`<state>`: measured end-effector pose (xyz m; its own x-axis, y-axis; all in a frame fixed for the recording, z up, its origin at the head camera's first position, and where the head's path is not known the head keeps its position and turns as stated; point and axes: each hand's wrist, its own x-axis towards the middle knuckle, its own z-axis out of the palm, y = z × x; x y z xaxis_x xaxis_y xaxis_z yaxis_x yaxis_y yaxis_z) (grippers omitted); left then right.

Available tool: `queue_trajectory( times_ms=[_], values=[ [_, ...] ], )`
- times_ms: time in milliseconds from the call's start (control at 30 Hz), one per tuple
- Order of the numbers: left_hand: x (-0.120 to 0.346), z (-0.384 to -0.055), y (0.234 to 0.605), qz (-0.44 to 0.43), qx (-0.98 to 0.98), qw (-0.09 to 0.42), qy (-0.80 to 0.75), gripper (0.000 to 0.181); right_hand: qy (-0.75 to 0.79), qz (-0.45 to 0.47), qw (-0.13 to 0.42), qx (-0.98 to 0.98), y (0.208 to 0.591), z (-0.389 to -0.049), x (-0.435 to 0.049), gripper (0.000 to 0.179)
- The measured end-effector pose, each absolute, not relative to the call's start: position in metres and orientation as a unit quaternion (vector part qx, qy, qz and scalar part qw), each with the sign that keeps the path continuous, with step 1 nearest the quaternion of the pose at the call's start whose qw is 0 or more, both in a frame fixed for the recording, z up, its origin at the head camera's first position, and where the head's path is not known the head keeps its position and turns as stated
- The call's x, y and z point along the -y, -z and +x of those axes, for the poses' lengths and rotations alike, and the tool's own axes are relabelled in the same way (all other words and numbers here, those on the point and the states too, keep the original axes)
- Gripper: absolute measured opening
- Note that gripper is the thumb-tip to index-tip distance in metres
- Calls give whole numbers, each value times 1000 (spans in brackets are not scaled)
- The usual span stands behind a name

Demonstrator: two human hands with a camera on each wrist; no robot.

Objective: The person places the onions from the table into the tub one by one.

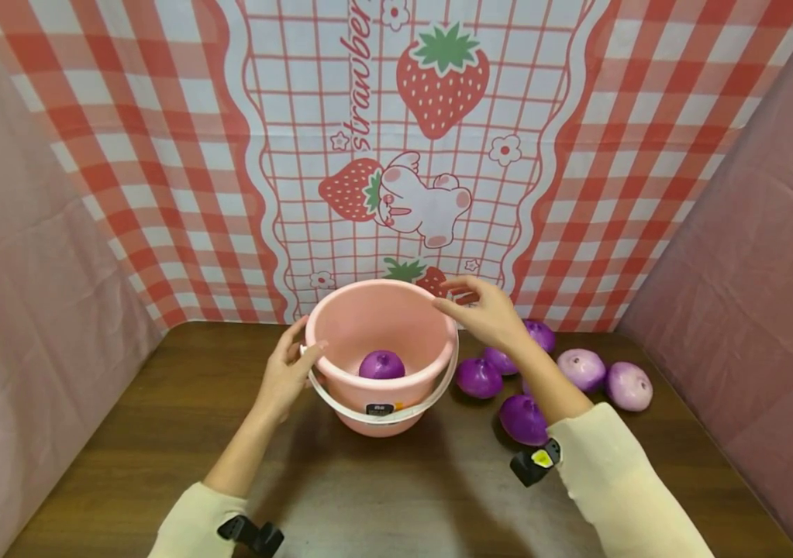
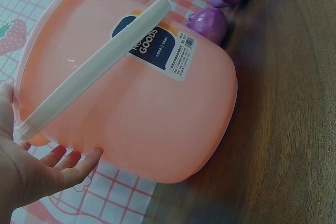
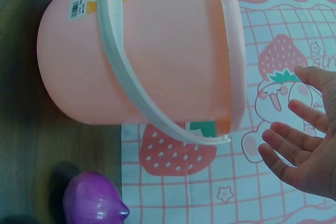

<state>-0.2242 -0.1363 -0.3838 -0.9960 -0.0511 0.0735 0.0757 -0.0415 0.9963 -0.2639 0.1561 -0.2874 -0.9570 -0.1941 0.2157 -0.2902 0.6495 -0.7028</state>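
A pink bucket (image 1: pixel 380 399) stands on the table with its white handle (image 1: pixel 382 418) hanging down across the front. One purple onion (image 1: pixel 382 364) lies inside. My left hand (image 1: pixel 289 377) holds the bucket's left rim, thumb over the edge and fingers against the outer wall; the left wrist view shows these fingers (image 2: pixel 79 167) below the handle's end. My right hand (image 1: pixel 483 311) is just beyond the right rim and holds nothing. In the right wrist view its fingers (image 3: pixel 294 148) are spread and apart from the bucket.
Several onions lie right of the bucket, among them a dark purple onion (image 1: pixel 478 378) close to it and a paler onion (image 1: pixel 629 386) farthest right. A strawberry-print checked cloth (image 1: pixel 396 116) hangs behind the wooden table (image 1: pixel 159 434). Pink cloth (image 1: pixel 738 232) hangs at both sides.
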Motion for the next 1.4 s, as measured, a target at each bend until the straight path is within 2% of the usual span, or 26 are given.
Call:
queue_trajectory(
  times_ms=[1033,1400],
  values=[
    [138,-225,383,-11,691,38,721,59,-334,125,69,932,315,-258,-204,55],
    [139,-225,384,-14,688,38,724,59,-312,142,35,939,331,-253,-222,53]
  ],
)
